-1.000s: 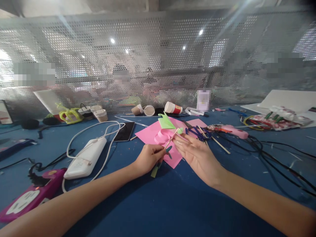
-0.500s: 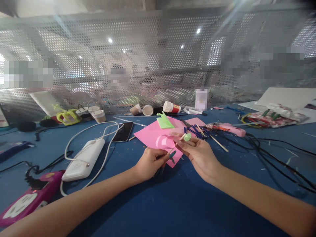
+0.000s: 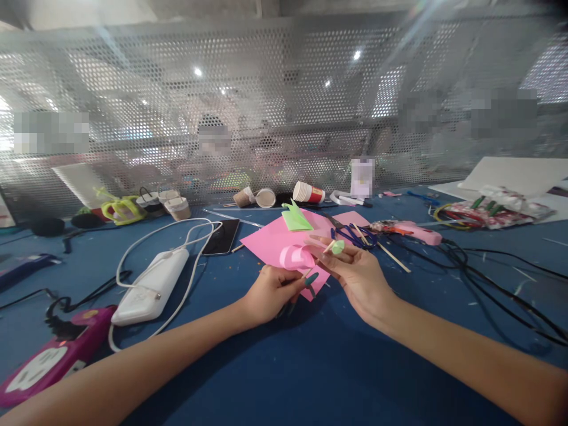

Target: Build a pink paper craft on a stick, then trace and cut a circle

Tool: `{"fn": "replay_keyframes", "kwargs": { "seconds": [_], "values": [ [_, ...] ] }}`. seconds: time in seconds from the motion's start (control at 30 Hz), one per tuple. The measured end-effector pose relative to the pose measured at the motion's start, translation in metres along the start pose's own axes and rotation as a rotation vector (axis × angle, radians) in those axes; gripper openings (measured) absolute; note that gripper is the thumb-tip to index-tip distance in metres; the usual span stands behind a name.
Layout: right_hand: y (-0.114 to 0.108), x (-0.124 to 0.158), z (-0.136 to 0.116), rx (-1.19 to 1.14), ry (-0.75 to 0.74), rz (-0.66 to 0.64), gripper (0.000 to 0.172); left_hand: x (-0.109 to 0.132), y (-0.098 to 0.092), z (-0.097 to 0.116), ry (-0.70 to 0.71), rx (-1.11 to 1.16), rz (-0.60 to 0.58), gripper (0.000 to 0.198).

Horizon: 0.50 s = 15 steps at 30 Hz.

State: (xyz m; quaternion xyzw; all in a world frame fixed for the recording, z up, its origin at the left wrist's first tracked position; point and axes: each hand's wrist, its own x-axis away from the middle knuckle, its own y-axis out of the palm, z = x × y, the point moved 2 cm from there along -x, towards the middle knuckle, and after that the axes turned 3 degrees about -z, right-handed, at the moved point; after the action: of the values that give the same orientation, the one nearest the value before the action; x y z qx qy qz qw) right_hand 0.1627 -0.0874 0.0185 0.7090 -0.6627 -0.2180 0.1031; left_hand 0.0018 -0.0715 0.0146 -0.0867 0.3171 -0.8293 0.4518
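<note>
I see both forearms reach in low over the blue table [image 3: 310,367] and meet near its middle. The left hand [image 3: 270,291] sits knuckles up, fingers curled, pinching the lower end of a thin stick [image 3: 328,246]. The right hand [image 3: 360,275] is turned palm up, fingers half bent, closed on the stick's green tip [image 3: 338,247]. The stick slants over the pink sheet [image 3: 266,241], just beside a pink curl [image 3: 293,257]. Scissors [image 3: 355,236] lie just beyond the right hand.
</note>
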Motion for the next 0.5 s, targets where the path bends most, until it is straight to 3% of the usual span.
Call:
{"fn": "replay_keyframes", "kwargs": {
  "seconds": [0.17,0.33,0.5],
  "values": [
    [0.001,0.002,0.001,-0.02,0.003,0.029,0.035,-0.001,0.0,-0.003,-0.049,0.124,0.022,0.044],
    [-0.001,0.004,0.004,-0.049,0.015,0.112,0.054,-0.004,-0.002,-0.006,-0.098,0.279,0.083,0.038],
    [-0.009,0.001,0.005,0.276,-0.115,0.184,0.044,-0.007,-0.004,-0.01,-0.119,0.423,0.078,0.037]
  ]
}}
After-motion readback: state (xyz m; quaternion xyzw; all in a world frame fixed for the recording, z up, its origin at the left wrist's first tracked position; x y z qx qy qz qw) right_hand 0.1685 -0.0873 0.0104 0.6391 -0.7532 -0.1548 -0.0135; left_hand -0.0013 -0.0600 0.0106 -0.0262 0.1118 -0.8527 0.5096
